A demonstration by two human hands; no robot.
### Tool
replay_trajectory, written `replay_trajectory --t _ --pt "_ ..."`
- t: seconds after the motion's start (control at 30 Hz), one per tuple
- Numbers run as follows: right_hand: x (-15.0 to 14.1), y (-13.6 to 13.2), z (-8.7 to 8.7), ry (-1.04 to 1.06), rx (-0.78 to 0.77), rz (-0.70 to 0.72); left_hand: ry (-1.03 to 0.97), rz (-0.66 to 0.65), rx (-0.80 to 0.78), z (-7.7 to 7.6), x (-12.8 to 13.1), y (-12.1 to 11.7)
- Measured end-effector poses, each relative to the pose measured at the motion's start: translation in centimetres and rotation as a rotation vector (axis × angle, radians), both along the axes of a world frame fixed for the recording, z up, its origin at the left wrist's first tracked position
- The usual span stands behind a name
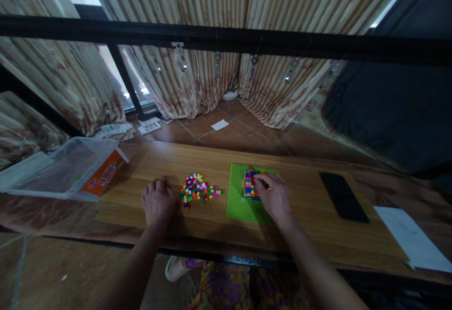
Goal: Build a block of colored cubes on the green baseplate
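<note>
My right hand [274,196] reaches over the green studded baseplate [235,206], thumb and fingertips pinched together at the right side of a small multicoloured block build [250,183]. Whatever is between those fingertips is too small to make out, and the hand covers part of the build and plate. To the left, my left hand [158,201] rests on the wooden board, fingers loosely bent and a little apart, with nothing visible in it. Between the hands lies a loose pile of small coloured building bricks [197,187], with a few bricks trailing towards the baseplate.
A clear plastic box [67,169] with an orange label stands at the far left. On the right lie a black phone [343,197] and a white paper sheet [413,237]. A black metal bar [226,38] crosses above the table, with curtains [197,79] behind.
</note>
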State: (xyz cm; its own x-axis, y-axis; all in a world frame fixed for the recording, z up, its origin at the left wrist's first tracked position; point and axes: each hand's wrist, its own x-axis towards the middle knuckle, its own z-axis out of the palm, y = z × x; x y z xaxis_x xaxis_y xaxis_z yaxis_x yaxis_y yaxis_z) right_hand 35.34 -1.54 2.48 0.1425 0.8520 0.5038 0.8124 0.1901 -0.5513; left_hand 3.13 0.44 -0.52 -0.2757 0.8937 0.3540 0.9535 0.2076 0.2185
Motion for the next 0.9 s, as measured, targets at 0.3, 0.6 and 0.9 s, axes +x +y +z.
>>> replay_trajectory --t 0.3,0.6,0.9 --pt "0.03 -0.29 0.56 0.015 -0.064 -0.065 -0.015 0.003 0.005 -0.02 0.03 0.0" --pt "0.56 -0.48 0.17 -0.19 0.04 0.036 -0.04 0.007 0.001 0.08 0.14 -0.06" --pt "0.45 -0.59 -0.41 -0.337 0.015 0.073 -0.057 0.003 -0.012 -0.1 0.19 -0.07"
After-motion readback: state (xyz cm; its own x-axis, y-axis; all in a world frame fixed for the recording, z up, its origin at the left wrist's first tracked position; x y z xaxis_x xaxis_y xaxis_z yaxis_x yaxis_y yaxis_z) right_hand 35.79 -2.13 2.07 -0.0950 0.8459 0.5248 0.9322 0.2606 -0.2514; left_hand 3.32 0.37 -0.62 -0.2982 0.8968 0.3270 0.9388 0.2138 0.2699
